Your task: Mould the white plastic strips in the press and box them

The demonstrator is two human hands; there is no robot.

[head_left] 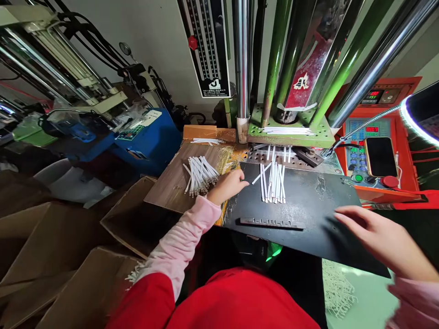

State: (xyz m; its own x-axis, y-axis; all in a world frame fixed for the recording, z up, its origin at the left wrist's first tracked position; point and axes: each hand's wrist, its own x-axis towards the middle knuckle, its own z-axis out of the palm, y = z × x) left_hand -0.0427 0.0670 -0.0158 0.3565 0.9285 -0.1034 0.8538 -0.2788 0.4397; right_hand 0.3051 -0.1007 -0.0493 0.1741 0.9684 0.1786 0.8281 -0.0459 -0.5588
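My left hand hovers at the left edge of the black plate, fingers curled, with thumb and forefinger slightly apart. Just beyond its thumb tip lies a slanted white strip, next to a loose group of white strips with metallic-looking near ends. Behind that hand, a larger heap of similar strips rests on a wood-grain board. Over the plate's right side is my right hand, thumb and forefinger apart, holding nothing visible. A notched metal bar lies along the plate's front.
A press with a green platen stands behind the plate, white strips on and below it. To the right are an orange control box, a phone and a ring lamp. Cardboard boxes crowd the lower left.
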